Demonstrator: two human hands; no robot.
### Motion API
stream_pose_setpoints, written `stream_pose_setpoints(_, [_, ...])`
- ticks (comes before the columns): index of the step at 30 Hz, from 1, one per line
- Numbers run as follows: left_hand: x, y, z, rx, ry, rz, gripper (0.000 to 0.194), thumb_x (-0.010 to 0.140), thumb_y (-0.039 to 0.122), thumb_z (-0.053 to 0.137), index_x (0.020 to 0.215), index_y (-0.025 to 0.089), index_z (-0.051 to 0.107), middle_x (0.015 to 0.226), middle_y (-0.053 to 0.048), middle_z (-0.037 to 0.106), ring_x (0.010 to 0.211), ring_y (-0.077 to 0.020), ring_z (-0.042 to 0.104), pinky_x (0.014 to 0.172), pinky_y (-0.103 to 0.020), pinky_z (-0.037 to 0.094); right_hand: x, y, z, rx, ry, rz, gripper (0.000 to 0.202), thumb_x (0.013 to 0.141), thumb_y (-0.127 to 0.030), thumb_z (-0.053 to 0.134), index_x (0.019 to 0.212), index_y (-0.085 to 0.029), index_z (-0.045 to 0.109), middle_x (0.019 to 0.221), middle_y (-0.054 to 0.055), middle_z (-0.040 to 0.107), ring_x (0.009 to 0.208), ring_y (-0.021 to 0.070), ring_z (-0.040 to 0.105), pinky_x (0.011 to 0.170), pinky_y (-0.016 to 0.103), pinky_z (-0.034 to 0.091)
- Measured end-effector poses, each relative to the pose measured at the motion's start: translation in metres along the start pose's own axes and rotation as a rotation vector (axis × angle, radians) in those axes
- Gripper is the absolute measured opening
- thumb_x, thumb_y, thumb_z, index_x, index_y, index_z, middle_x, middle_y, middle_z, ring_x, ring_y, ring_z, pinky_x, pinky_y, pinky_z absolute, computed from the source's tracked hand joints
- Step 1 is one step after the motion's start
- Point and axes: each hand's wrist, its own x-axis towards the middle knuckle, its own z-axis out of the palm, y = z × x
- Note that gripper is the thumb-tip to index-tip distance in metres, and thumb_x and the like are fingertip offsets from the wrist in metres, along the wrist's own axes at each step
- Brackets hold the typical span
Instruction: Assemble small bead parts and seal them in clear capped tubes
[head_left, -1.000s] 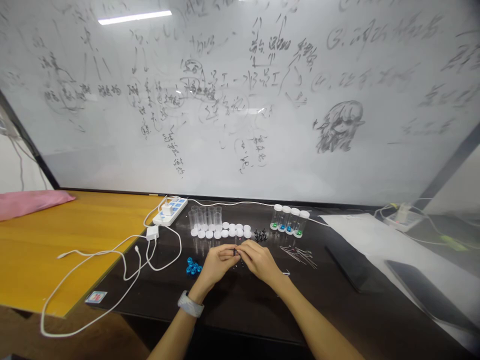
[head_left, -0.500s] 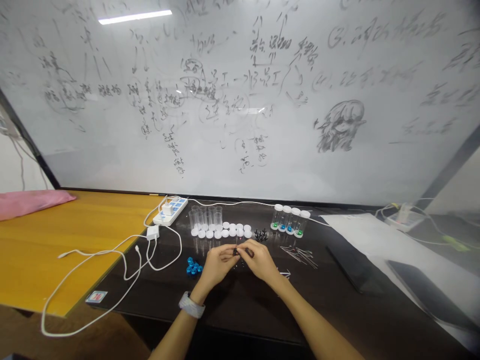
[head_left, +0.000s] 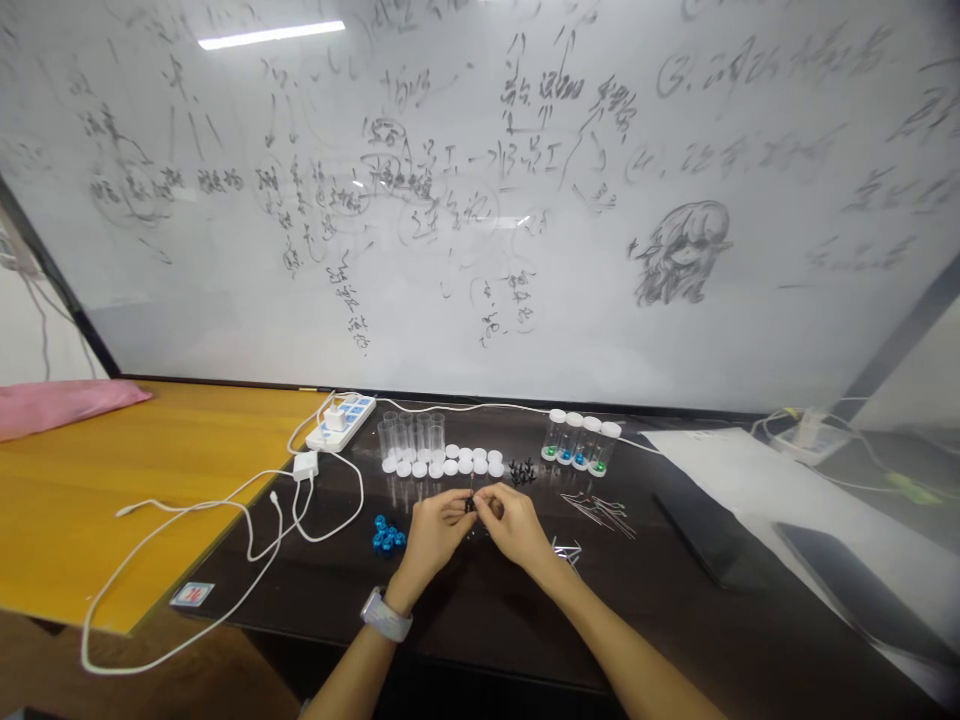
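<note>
Above the dark table, my left hand [head_left: 436,530] pinches a small black part [head_left: 470,504] in its fingertips. A thin wire seems to stick up from that part. My right hand [head_left: 516,525] meets it from the other side, thumb and forefinger pressed together; what lies between them is too small to make out. Just beyond the hands are white caps [head_left: 480,467] in rows and a cluster of similar black parts [head_left: 521,471]. Shiny blue balls [head_left: 388,537] lie left of my left hand. Short silvery rods [head_left: 568,552] and thin wires [head_left: 600,512] lie to the right.
Clear tubes [head_left: 412,440] stand on white caps at the back, near a power strip [head_left: 341,425] with white cables. Farther right are capped tubes [head_left: 574,440] with green and blue balls inside. A dark flat device [head_left: 705,545] and a phone-like slab [head_left: 855,580] lie at right.
Both hands stay together around the small black part, with only slight finger movement. My right forearm has shifted a little, showing more of the silvery rods.
</note>
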Motion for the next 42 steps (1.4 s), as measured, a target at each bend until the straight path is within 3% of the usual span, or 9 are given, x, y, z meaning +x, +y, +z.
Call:
stream_pose_setpoints(10, [-0.0001,0.0006,0.0012,0.072,0.021,0.031,0.027,0.08,0.023,0.071,0.106,0.018,0.074,0.092,-0.007,0.08,0.085,-0.0258,0.077,0.08,-0.037,0.064,0.0011,-0.0002,-0.0007,0.02,0.007,0.016,0.017,0.093,-0.024,0.056,0.082,-0.019,0.068,0.071,0.001,0.065,0.057,0.0147,0.057,0.058,0.026,0.043])
stream_pose_setpoints(20, [-0.0025,-0.0016,0.0022,0.104,0.033,0.059,0.029,0.078,0.019,0.073,0.107,0.018,0.074,0.088,-0.006,0.08,0.082,-0.0241,0.077,0.077,-0.035,0.064,-0.0036,0.0023,-0.0049,-0.243,-0.076,-0.195,0.023,0.103,-0.024,0.042,0.093,-0.021,0.063,0.087,0.005,0.063,0.076,0.0187,0.063,0.07,0.029,0.049])
stream_pose_setpoints(34, [-0.0025,0.0013,0.0032,0.032,0.024,0.036,0.031,0.077,0.021,0.075,0.107,0.018,0.075,0.09,-0.006,0.08,0.083,-0.0248,0.077,0.08,-0.037,0.064,-0.0028,-0.0006,-0.0031,-0.413,-0.107,-0.243,0.03,0.106,-0.024,0.034,0.092,-0.02,0.06,0.086,0.006,0.059,0.08,0.0196,0.06,0.068,0.027,0.048])
stream_pose_setpoints(42, [-0.002,-0.0004,0.0014,0.007,0.075,0.016,0.03,0.075,0.03,0.079,0.102,0.018,0.076,0.087,-0.008,0.08,0.082,-0.0271,0.077,0.08,-0.04,0.064,-0.0009,0.0013,-0.006,-0.08,-0.087,-0.167,0.028,0.105,-0.024,0.037,0.101,-0.021,0.065,0.092,0.007,0.064,0.082,0.0193,0.063,0.076,0.03,0.051])
